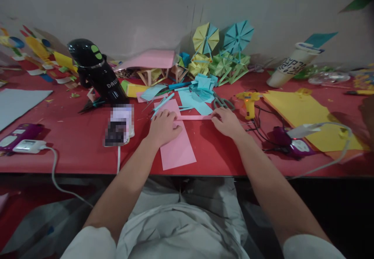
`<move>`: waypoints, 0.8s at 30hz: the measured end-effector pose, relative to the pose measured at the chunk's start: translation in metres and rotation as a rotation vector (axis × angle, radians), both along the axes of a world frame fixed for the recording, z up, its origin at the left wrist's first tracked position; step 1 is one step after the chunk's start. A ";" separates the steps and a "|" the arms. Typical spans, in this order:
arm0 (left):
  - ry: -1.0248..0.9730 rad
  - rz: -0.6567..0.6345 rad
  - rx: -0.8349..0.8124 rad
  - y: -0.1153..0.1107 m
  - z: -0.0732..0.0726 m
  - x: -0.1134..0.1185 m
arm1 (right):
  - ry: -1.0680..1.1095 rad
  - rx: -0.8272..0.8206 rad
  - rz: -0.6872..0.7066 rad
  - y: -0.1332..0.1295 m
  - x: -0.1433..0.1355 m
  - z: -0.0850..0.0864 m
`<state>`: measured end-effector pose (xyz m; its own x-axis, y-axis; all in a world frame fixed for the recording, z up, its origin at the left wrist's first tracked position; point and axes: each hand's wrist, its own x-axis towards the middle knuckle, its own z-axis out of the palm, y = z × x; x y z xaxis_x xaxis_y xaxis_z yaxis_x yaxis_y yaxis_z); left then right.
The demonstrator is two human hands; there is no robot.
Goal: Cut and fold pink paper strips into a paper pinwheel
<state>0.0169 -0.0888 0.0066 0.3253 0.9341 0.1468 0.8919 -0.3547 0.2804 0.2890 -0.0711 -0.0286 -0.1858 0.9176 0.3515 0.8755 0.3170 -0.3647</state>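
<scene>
A narrow pink paper strip (195, 117), folded or rolled, stretches sideways between my two hands just above the table. The fingers of my left hand (166, 127) are closed on its left end, over a flat sheet of pink paper (179, 150). At the other end, my right hand (225, 122) pinches the strip with bent fingers. Blue paper pieces (196, 100) and thin blue paper sticks (163, 102) lie beyond my hands. Dark-handled scissors (223, 102) rest right behind my right hand.
A yellow glue gun (248, 102) with a dark cord stands to the right, beside yellow sheets (304, 115). Left are a phone (119, 126) and a black bottle (99, 72). Folded paper models (216, 62) line the wall. A paper cup (292, 64) leans at back right.
</scene>
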 end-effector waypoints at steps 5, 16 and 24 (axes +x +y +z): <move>0.002 0.018 -0.028 0.001 0.002 -0.001 | -0.044 -0.027 -0.055 0.000 0.003 -0.001; 0.022 -0.011 -0.019 0.007 -0.001 0.001 | -0.103 -0.065 -0.026 -0.003 -0.007 0.005; 0.037 -0.080 0.007 0.011 -0.002 0.013 | -0.141 -0.101 0.034 -0.004 -0.033 0.012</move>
